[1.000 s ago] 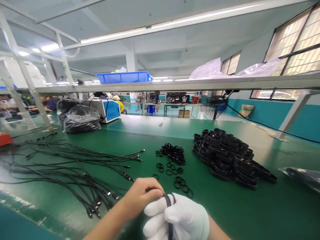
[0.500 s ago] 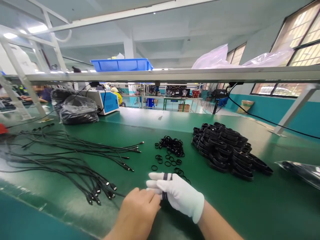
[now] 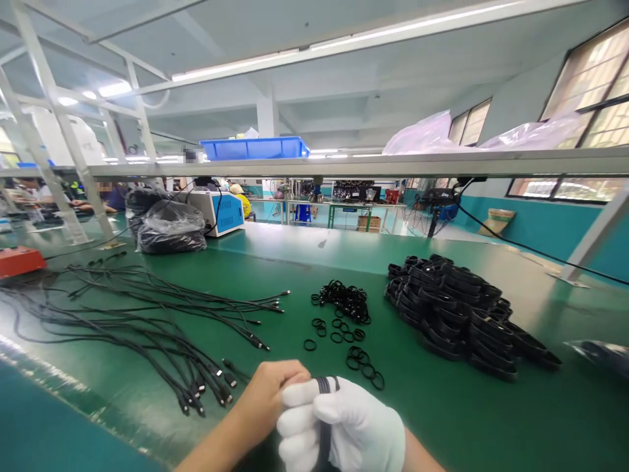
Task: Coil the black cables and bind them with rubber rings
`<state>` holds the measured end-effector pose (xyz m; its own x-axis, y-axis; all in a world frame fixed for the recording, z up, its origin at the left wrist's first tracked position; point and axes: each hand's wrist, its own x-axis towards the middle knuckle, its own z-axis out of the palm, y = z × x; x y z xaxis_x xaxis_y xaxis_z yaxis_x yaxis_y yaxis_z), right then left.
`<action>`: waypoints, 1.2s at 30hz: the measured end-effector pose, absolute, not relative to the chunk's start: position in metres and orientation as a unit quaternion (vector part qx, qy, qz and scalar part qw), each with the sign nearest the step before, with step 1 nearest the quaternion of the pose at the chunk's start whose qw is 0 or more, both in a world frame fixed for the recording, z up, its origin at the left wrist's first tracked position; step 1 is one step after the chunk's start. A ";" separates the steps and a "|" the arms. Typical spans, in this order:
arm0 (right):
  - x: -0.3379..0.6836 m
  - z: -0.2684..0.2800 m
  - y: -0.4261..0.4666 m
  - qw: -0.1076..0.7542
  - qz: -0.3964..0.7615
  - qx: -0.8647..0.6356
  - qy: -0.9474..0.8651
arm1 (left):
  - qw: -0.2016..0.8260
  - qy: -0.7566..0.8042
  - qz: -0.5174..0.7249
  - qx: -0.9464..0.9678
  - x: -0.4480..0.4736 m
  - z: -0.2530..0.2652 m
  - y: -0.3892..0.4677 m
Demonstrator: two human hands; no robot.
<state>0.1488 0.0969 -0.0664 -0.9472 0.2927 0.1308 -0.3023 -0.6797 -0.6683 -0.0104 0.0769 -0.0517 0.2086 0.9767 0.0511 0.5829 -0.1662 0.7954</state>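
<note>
My right hand (image 3: 356, 426), in a white glove, is curled closed around a black cable (image 3: 324, 442) that shows as a dark band between thumb and fingers. Several black rubber rings (image 3: 324, 385) sit around its index finger. My bare left hand (image 3: 263, 400) is closed against the far side of the gloved fingers, where the cable runs; its fingertips are hidden. Just beyond the hands lie loose black rings (image 3: 361, 357), with a heap of them (image 3: 346, 298) farther back. Straight black cables (image 3: 162, 321) with metal plugs spread out to the left.
A large pile of coiled black cables (image 3: 452, 311) stands on the green table (image 3: 304, 262) to the right. Behind are a plastic-wrapped bundle (image 3: 171, 226), a blue-and-white machine (image 3: 223, 213), a red box (image 3: 19, 261) and an overhead shelf (image 3: 344, 167). Another person sits far left.
My right hand has turned and its fingers have curled shut over the cable. My left hand has moved behind the gloved fingers. The view has shifted slightly left and up.
</note>
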 end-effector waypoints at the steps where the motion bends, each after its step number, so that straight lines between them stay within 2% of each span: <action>1: 0.148 -0.062 0.098 0.195 0.923 0.014 -0.330 | 0.297 0.567 0.291 0.711 -0.012 -0.059 0.075; 6: 0.149 -0.052 0.109 0.335 0.908 0.005 -0.251 | 0.047 0.647 0.167 0.743 -0.022 -0.076 0.070; 11: 0.158 -0.064 0.123 0.416 0.865 -0.146 -0.241 | -0.042 0.663 0.047 0.746 0.005 -0.072 0.058; 16: 0.157 -0.072 0.123 0.415 0.841 -0.216 -0.272 | -0.110 0.610 0.069 0.782 0.028 -0.075 0.045; 20: 0.149 -0.075 0.113 0.351 0.850 -0.220 -0.325 | -0.152 0.527 0.102 0.830 0.020 -0.060 0.047; 23: 0.144 -0.074 0.104 0.285 0.876 -0.177 -0.347 | -0.125 0.480 0.082 0.864 0.004 -0.032 0.055; 27: 0.142 -0.075 0.093 0.187 0.915 -0.116 -0.339 | 0.022 0.474 0.070 0.877 -0.016 -0.003 0.071; 30: 0.142 -0.082 0.088 0.106 0.933 -0.107 -0.328 | 0.138 0.471 0.080 0.868 -0.027 -0.003 0.083; 32: 0.140 -0.088 0.087 0.091 0.933 -0.112 -0.329 | 0.196 0.454 0.079 0.865 -0.031 -0.009 0.087; 34: 0.138 -0.095 0.089 0.093 0.935 -0.117 -0.323 | 0.186 0.454 0.109 0.864 -0.033 -0.016 0.087; 36: 0.136 -0.099 0.093 0.108 0.935 -0.121 -0.315 | 0.093 0.476 0.185 0.855 -0.031 -0.023 0.081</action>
<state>0.1364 0.0929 -0.0987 -0.9476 0.2775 -0.1585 -0.1253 -0.7789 -0.6144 -0.0313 0.0808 -0.0226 0.4794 0.8477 0.2269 0.7789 -0.5302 0.3351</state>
